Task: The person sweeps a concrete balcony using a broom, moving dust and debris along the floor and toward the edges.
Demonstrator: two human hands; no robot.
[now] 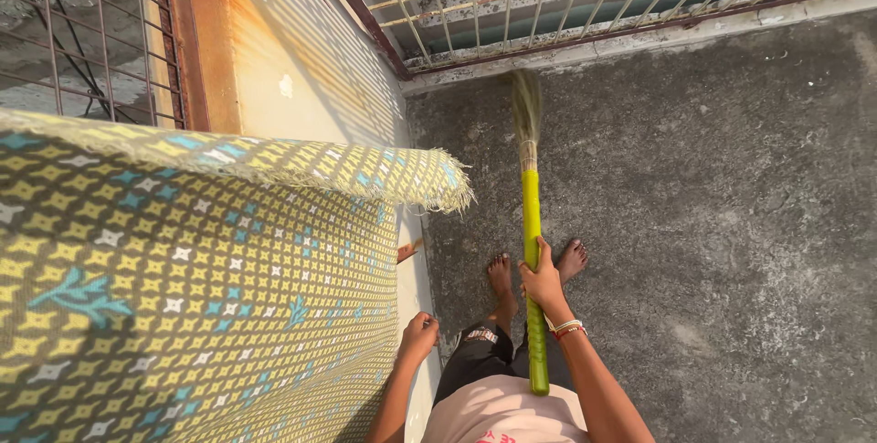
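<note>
Right hand (544, 283) wraps its fingers round the green handle of a broom (532, 224), held upright, bristles touching the concrete floor (713, 205) near the railing (585, 5). Left hand (418, 333), fingers curled, grips the edge of the yellow patterned mat (183, 288), lifted alongside the wall. Risk: the one-handed hold on the mat could slip, dropping it onto the bare feet.

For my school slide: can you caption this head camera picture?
Right hand grips a green broom; left hand lifts a patterned mat.
</note>
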